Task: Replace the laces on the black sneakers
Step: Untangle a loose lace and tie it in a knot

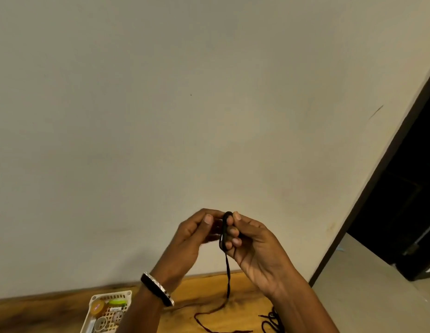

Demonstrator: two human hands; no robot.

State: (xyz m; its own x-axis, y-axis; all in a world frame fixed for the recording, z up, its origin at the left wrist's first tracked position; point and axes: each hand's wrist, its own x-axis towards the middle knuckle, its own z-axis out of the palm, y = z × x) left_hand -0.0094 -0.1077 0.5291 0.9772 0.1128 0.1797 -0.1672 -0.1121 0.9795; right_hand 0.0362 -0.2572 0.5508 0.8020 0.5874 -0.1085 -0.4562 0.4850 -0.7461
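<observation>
Forearms rise from the lower edge, and the two hands meet close together at chest height in front of the wall (161,116). Right hand (254,246): palm toward the camera, fingers (234,232) curled, with the black lace (224,233) wound in a tight coil around them and the thumb set at the coil's top. Left hand (192,234): fingers curled toward the same coil, thumb up. It touches or nearly touches the coil, but whether it actually pinches the lace cannot be told.

From the coil, one free run of the lace hangs straight down between the wrists to the wooden table (204,283), then trails leftward across it.

A bangle (157,290) sits on the left wrist. A white plastic basket (113,295) holding small items stands on the table to the left, partly behind the left forearm. A second dark lace (273,320) lies bunched on the table beside the right forearm. A dark doorway (406,212) is at far right.
</observation>
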